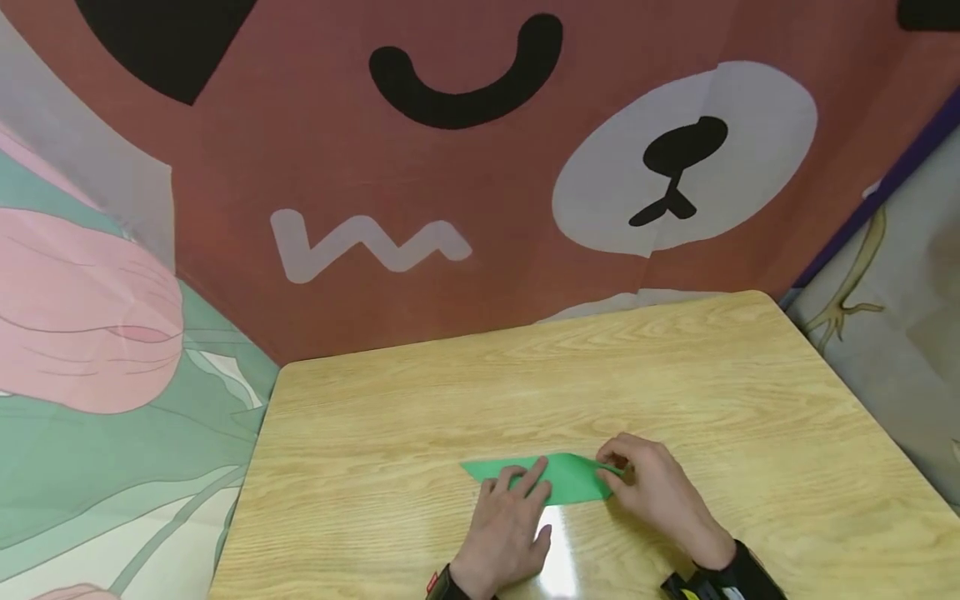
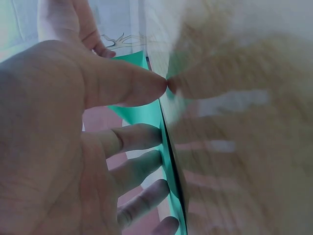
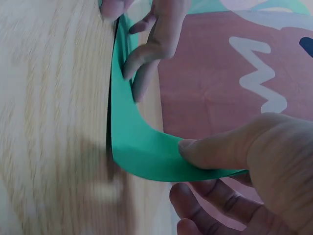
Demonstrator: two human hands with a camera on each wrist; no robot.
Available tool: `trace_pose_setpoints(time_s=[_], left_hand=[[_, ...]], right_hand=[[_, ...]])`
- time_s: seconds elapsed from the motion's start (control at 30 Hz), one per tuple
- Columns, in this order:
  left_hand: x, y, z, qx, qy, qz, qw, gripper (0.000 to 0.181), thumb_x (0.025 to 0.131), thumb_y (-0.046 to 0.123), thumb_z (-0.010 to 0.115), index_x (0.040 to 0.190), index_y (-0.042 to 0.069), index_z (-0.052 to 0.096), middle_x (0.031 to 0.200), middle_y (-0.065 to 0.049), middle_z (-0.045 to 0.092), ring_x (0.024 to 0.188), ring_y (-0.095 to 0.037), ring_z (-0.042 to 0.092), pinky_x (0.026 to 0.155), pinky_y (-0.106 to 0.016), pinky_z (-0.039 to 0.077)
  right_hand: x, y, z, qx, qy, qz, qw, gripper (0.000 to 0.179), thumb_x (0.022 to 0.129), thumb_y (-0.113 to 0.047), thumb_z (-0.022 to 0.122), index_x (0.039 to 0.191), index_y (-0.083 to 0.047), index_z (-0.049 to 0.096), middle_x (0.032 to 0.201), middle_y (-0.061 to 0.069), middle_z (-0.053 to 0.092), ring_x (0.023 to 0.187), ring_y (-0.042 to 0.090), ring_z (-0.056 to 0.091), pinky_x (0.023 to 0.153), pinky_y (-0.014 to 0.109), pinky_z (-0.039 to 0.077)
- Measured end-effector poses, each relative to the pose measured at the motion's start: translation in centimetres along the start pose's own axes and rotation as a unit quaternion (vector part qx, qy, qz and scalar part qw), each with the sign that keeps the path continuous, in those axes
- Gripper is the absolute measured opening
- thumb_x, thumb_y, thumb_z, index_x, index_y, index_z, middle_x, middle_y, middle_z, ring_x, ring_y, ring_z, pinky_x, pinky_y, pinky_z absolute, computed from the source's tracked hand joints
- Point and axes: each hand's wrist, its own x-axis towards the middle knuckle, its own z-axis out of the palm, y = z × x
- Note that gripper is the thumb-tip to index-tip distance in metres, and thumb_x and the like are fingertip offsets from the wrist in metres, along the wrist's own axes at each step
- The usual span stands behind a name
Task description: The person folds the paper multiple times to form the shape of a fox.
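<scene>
A green sheet of paper [image 1: 573, 479], folded into a long shape with a pointed left end, lies on the wooden table. My left hand [image 1: 506, 525] presses on its left part with spread fingertips; in the left wrist view the thumb [image 2: 127, 83] touches the tabletop. My right hand [image 1: 656, 487] pinches the right end of the paper between thumb and fingers. In the right wrist view that end of the green paper [image 3: 151, 152] curves up off the table, with the right thumb [image 3: 215, 149] on its upper face.
The wooden table [image 1: 390, 417] has a glossy surface that reflects the hands. Behind it hangs a reddish-brown printed cloth [image 1: 487, 175] with a cartoon face. Printed panels with a pink flower [image 1: 82, 308] and a branch stand at the left and right sides.
</scene>
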Motion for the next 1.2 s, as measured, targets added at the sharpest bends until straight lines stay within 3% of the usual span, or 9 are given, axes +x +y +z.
trace_pose_setpoints(time_s=[0.17, 0.37, 0.63, 0.9, 1.2], left_hand=[[0.0, 0.0, 0.1, 0.001, 0.010, 0.001, 1.0000, 0.029, 0.093, 0.043, 0.070, 0.115, 0.025, 0.064, 0.162, 0.002, 0.049, 0.133, -0.022, 0.056, 0.091, -0.042, 0.052], [0.1, 0.0, 0.1, 0.004, 0.013, 0.000, 0.9999, 0.032, 0.093, 0.044, 0.069, 0.118, 0.026, 0.064, 0.163, 0.002, 0.048, 0.133, -0.022, 0.055, 0.091, -0.041, 0.052], [0.1, 0.0, 0.1, 0.004, 0.015, 0.000, 0.9999, 0.035, 0.093, 0.044, 0.069, 0.122, 0.026, 0.065, 0.163, 0.002, 0.048, 0.132, -0.022, 0.056, 0.091, -0.040, 0.053], [0.0, 0.0, 0.2, 0.005, 0.014, -0.004, 0.9999, 0.039, 0.093, 0.044, 0.069, 0.127, 0.026, 0.065, 0.163, 0.003, 0.047, 0.132, -0.021, 0.055, 0.092, -0.040, 0.052], [0.1, -0.1, 0.2, 0.003, 0.015, -0.003, 0.9999, 0.037, 0.094, 0.044, 0.068, 0.127, 0.026, 0.065, 0.163, 0.002, 0.047, 0.133, -0.021, 0.055, 0.092, -0.040, 0.052]], right_hand=[[0.0, -1.0, 0.2, 0.011, 0.013, -0.046, 0.9988, 0.027, 0.077, 0.003, 0.088, 0.090, -0.018, 0.076, 0.090, -0.013, 0.072, 0.082, -0.003, 0.065, 0.071, 0.028, 0.061], [-0.2, -1.8, 0.9, 0.049, -0.010, -0.088, 0.9949, 0.027, 0.080, 0.005, 0.085, 0.098, -0.013, 0.077, 0.102, -0.003, 0.079, 0.091, 0.009, 0.074, 0.079, 0.033, 0.065], [-1.0, -2.2, 1.8, 0.053, -0.031, -0.093, 0.9938, 0.028, 0.080, 0.009, 0.080, 0.099, -0.012, 0.079, 0.114, 0.005, 0.080, 0.101, 0.022, 0.077, 0.085, 0.034, 0.065], [-1.7, -2.6, 2.6, 0.017, -0.028, -0.101, 0.9944, 0.028, 0.078, 0.010, 0.079, 0.095, -0.011, 0.078, 0.114, 0.008, 0.080, 0.103, 0.029, 0.078, 0.084, 0.036, 0.065], [-2.3, -3.0, 3.7, -0.038, -0.043, -0.112, 0.9921, 0.020, 0.083, 0.003, 0.080, 0.093, -0.014, 0.077, 0.117, 0.008, 0.079, 0.108, 0.030, 0.076, 0.086, 0.042, 0.065]])
